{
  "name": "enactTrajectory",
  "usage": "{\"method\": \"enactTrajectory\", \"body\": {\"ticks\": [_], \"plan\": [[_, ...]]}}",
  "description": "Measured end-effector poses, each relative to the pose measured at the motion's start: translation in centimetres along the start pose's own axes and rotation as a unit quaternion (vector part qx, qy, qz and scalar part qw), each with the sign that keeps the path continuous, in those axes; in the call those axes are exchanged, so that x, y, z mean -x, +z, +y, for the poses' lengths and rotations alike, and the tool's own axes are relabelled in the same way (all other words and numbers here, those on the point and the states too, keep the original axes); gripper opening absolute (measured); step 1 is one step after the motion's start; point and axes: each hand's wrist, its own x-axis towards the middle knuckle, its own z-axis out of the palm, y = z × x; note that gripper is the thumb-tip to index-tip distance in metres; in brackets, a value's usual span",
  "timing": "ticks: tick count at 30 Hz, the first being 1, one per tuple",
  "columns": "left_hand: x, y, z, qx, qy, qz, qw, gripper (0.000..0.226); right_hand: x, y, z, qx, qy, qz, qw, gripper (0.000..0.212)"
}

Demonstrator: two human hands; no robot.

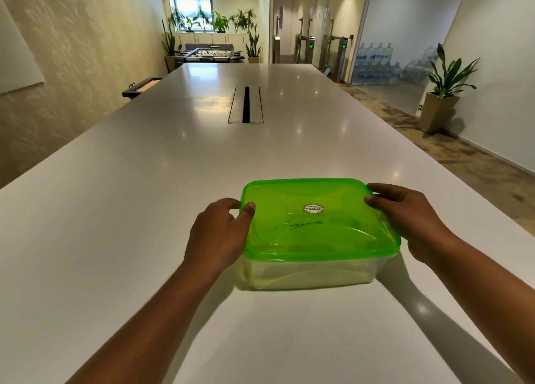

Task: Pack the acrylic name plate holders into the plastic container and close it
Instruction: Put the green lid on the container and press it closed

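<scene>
A clear plastic container [312,270] stands on the white table near me, with its translucent green lid [318,218] lying on top. The lid carries a round sticker and some handwriting. My left hand [217,233] grips the lid's left edge, thumb on top and fingers curled down the side. On the far right corner of the lid, my right hand [405,215] holds on with the thumb on top and the fingers round the rim. Through the clear wall only pale, blurred shapes show inside; I cannot make out the acrylic name plate holders.
The long white table [144,209] runs away from me, with a cable slot [246,105] in its middle. Beyond it are a foosball table [208,54] and potted plants. A planter [440,105] stands on the floor at the right, by stacked water bottles.
</scene>
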Motion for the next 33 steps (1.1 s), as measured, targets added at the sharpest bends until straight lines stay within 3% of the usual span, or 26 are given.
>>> {"method": "enactTrajectory", "body": {"ticks": [7, 12, 22, 28, 33], "plan": [[-1.5, 0.1, -0.2, 0.072, -0.079, -0.069, 0.992, 0.047, -0.5, 0.7, -0.8, 0.053, 0.041, -0.007, 0.998, 0.023], [-3.1, 0.5, 0.2, 0.147, -0.151, -0.104, 0.972, 0.062, -1.0, 1.2, -1.7, 0.028, 0.118, -0.016, 0.993, 0.042], [-3.4, 1.8, -0.4, 0.198, -0.123, -0.051, 0.971, 0.036, -1.6, 1.3, -2.0, -0.024, 0.189, -0.054, 0.980, 0.034], [-2.8, 1.4, -0.6, 0.223, -0.158, -0.089, 0.958, 0.043, -1.2, 1.0, -1.7, -0.001, 0.155, -0.045, 0.987, 0.049], [1.2, 0.5, -1.5, 0.149, -0.088, -0.051, 0.984, 0.046, 1.9, -0.3, -0.6, 0.029, 0.136, -0.031, 0.990, 0.034]]}}
